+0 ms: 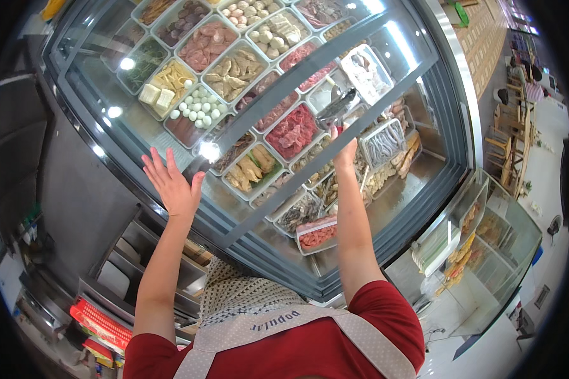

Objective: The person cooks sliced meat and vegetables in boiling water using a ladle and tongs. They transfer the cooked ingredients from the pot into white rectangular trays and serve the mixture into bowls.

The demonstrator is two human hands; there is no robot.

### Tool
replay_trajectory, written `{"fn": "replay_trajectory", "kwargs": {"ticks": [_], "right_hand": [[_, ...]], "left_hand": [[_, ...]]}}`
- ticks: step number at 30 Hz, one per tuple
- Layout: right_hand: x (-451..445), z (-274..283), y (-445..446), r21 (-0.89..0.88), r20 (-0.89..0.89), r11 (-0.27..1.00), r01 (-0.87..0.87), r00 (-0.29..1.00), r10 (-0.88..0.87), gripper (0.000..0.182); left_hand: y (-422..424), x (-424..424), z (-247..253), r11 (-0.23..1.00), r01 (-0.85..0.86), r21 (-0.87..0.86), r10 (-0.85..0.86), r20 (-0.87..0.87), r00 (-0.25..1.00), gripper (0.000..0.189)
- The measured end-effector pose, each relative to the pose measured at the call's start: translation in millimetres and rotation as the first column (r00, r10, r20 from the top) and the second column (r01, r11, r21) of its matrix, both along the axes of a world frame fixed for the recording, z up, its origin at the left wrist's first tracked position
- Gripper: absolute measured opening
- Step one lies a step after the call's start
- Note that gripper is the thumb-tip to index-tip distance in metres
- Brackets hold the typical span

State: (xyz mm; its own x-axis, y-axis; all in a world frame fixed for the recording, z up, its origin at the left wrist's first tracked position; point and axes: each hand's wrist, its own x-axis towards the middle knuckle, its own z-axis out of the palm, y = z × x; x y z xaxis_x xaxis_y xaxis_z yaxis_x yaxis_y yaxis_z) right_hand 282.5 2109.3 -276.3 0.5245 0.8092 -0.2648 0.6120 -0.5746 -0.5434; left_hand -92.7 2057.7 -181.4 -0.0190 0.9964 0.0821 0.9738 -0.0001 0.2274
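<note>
My left hand has its fingers spread over the front edge of a glass-lidded display case, palm down, holding nothing. Through the opening between the sliding glass panes reaches my right hand. It is closed around the red handle of a shiny metal utensil, which looks like a scoop; part of it is hidden by fingers and glare. Close by are a tub of red sliced meat, a white tub of pale food and a tub of silvery strips. Quail eggs lie nearer my left hand.
Grey pane frames cross the case above the tubs. A tub of pinkish meat pieces sits at the near corner. To the right stands a smaller glass cabinet; red plastic baskets are low at left.
</note>
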Motion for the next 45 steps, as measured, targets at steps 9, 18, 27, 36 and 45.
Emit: {"fn": "replay_trajectory", "kwargs": {"ticks": [9, 18, 27, 36, 45], "right_hand": [[24.4, 56.0, -128.2, -0.044, -0.101, 0.998, 0.041, 0.994, -0.045, 0.035], [-18.2, 177.6, -418.0, -0.043, -0.383, 0.852, 0.521, 0.780, -0.496, 0.036], [-84.3, 212.6, -619.5, -0.023, -0.656, 0.412, 0.911, 0.297, -0.693, 0.033], [-160.7, 219.9, -855.2, 0.076, -0.673, 0.046, 0.996, 0.085, -0.735, 0.035], [-250.9, 219.2, -1036.8, -0.065, -0.793, -0.403, 0.913, -0.293, -0.534, 0.043]], "left_hand": [[-27.0, 35.8, 5.9, 0.191, 0.972, -0.136, -0.967, 0.146, 0.211, 0.085], [-86.5, 100.0, 13.4, 0.103, 0.961, -0.255, -0.978, 0.148, 0.144, 0.084], [-250.0, 234.6, 9.6, 0.053, 0.993, -0.108, -0.987, 0.146, 0.068, 0.082], [-378.0, 291.3, 22.8, 0.171, 0.983, -0.072, -0.971, -0.184, 0.155, 0.077], [-441.4, 264.9, 102.3, 0.284, 0.856, -0.431, -0.859, -0.512, 0.028, 0.070]]}}
